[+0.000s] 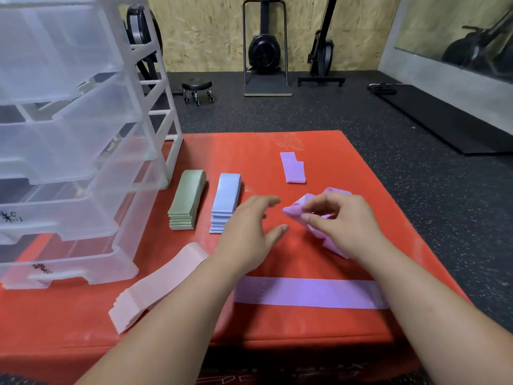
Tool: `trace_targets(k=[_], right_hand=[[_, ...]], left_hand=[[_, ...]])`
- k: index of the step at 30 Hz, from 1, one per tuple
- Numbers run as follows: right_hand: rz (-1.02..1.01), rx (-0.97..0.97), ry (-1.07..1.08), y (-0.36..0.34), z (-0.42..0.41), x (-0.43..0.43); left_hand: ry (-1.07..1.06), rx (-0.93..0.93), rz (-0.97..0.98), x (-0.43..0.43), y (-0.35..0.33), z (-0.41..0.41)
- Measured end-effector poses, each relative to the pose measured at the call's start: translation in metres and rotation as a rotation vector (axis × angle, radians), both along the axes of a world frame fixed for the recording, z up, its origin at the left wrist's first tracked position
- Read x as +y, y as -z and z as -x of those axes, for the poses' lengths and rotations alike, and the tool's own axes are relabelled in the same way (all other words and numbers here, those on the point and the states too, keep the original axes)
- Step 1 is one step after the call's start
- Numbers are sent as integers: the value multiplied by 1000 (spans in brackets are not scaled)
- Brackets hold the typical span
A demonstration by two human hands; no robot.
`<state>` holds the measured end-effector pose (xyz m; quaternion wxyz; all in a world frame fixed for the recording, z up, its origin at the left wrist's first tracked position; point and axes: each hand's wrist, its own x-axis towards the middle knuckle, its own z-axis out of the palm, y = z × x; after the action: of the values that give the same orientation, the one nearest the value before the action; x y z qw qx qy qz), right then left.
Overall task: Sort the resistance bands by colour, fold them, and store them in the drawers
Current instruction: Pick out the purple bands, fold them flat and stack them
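One green stack (187,200), perhaps touching drawers (83,173)

I have both forearms reaching forward, side by side. My left hand (249,232) is palm down, its fingers straight and spread. My right hand (342,222) curls its fingers (316,219), pinching a crumpled purple band (294,211).

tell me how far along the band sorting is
Done: green stack, blue stack and pink stack sit sorted on the red mat, plus one folded purple band. In hand: the right hand grips a bunched purple band; the left hand is open beside it. Left: a flat purple band to fold, then all stacks into the drawers.
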<state>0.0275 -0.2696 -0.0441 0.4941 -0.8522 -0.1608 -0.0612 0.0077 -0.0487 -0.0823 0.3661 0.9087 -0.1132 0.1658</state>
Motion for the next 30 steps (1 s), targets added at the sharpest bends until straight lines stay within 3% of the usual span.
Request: trace_targets(k=[3,6,10,15,20,25,30], right_hand=[[-180,-16,-79,-17,3,0],[-235,-5,-96,-21,6,-3],[-89,-23,-4,-15,5,-8],[164,-163,48,-14,12,-6],[216,-220,-4,-13,15,-1],[274,-297,77,-17,11,-1],[165,-347,140,-45,16,-4]], left_hand=[[70,-48,85,-9,-11,2],[37,-54,165,-13,-17,5],[33,-6,296,-14,-23,9],[1,34,306,-12,-21,12],[6,41,301,-12,-22,14],[23,52,317,-13,-21,15],[-57,-10,383,-11,-28,14]])
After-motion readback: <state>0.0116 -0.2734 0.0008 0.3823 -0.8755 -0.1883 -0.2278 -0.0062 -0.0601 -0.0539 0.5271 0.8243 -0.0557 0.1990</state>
